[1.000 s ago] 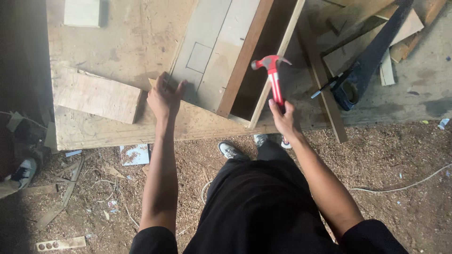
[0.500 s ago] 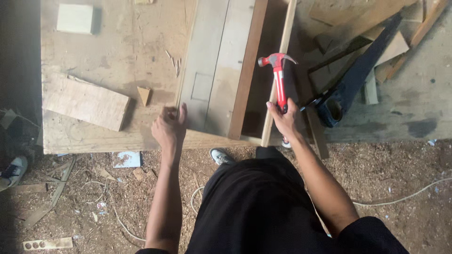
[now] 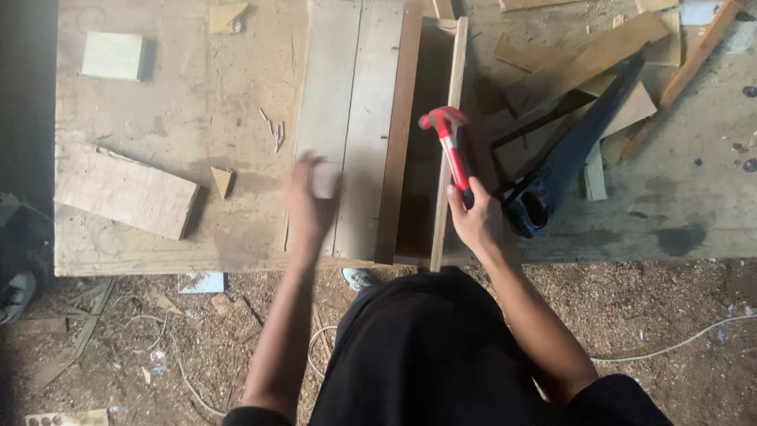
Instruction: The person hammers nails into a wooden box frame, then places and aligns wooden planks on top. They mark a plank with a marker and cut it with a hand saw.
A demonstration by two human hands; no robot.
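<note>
My right hand (image 3: 473,221) grips the red hammer (image 3: 449,150); my left hand (image 3: 309,207), blurred, grip indeterminate, reaches the box panel (image 3: 355,95). Steady it before striking.

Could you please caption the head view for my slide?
Right hand grips a red hammer beside a wooden frame; blurred left hand over its boards.

Left hand (image 3: 310,207) blurred, fingers indistinct, small nails (image 3: 274,131) centre-left too tiny to count, wooden panel (image 3: 355,118) cut off by top edge, hammer (image 3: 449,146) grip hidden inside right hand (image 3: 473,222)
</note>
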